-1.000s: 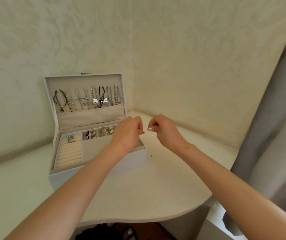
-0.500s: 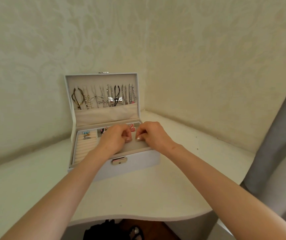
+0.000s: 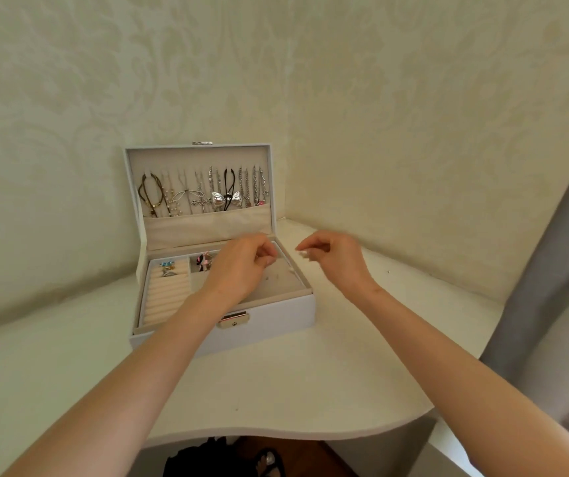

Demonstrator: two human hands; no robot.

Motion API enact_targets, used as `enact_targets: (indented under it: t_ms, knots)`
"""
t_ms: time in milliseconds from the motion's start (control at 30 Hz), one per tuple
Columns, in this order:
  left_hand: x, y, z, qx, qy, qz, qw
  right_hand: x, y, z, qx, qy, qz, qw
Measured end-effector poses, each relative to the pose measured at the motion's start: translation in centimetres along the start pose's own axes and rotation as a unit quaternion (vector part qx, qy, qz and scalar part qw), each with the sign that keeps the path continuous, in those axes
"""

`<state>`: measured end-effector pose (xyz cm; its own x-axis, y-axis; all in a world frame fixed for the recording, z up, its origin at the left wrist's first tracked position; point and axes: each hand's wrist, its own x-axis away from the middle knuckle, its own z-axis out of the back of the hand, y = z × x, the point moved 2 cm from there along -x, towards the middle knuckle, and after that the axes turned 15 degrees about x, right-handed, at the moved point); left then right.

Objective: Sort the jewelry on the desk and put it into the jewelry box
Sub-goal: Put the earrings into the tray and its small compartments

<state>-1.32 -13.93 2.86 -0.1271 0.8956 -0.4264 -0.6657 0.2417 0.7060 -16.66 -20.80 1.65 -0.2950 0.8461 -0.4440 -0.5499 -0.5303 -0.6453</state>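
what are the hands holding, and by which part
It cannot be told. The right hand pinches its fingertips together by a tiny pale speck, maybe jewelry or a nail; the left hand is curled over the jewelry box, showing nothing held.

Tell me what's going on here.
A person is sorting jewelry into an open jewelry box on a desk. Necklaces hang in its lid; rings and small pieces sit in the tray. The left hand hovers over the tray, fingers curled; the right hand is beside the box, fingertips pinched. Whether either holds anything is unclear.
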Motion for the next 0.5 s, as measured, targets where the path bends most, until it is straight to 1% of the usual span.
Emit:
enact_targets:
  t_ms: [33, 67, 100, 133, 167, 233, 300, 333, 400, 500]
  knots:
    - [0.0, 0.5, -0.6, -0.008, 0.000, -0.019, 1.000, -0.1, 1.3, 0.7, 0.015, 0.035, -0.019, 0.999]
    - [0.0, 1.0, -1.3, -0.021, 0.002, -0.042, 0.999, -0.2, 2.9, 1.6, 0.058, 0.065, -0.038, 0.995]
    - [0.2, 1.5, -2.0, -0.034, 0.003, -0.066, 0.997, -0.2, 4.7, 2.4, 0.120, 0.079, -0.055, 0.988]
    - [0.4, 2.0, -2.8, -0.044, 0.003, -0.089, 0.995, -0.1, 6.6, 3.1, 0.182, 0.069, -0.074, 0.978]
    - [0.7, 2.6, -3.6, -0.051, -0.002, -0.113, 0.992, 0.1, 8.4, 3.7, 0.233, 0.039, -0.094, 0.967]
    - [1.3, 3.8, -5.3, -0.058, -0.021, -0.160, 0.985, 0.7, 11.5, 4.3, 0.290, -0.050, -0.123, 0.948]
    - [2.0, 4.9, -6.9, -0.068, -0.047, -0.204, 0.976, 1.4, 13.2, 4.6, 0.331, -0.131, -0.112, 0.928]
    - [2.3, 5.2, -7.7, -0.076, -0.066, -0.220, 0.970, 1.7, 13.5, 4.7, 0.343, -0.153, -0.097, 0.922]
    - [2.7, 5.3, -9.3, -0.096, -0.107, -0.227, 0.963, 2.2, 13.4, 4.9, 0.335, -0.151, -0.073, 0.927]
    - [3.3, 5.0, -11.3, -0.136, -0.167, -0.164, 0.963, 2.9, 12.5, 5.0, 0.290, -0.125, -0.045, 0.948]
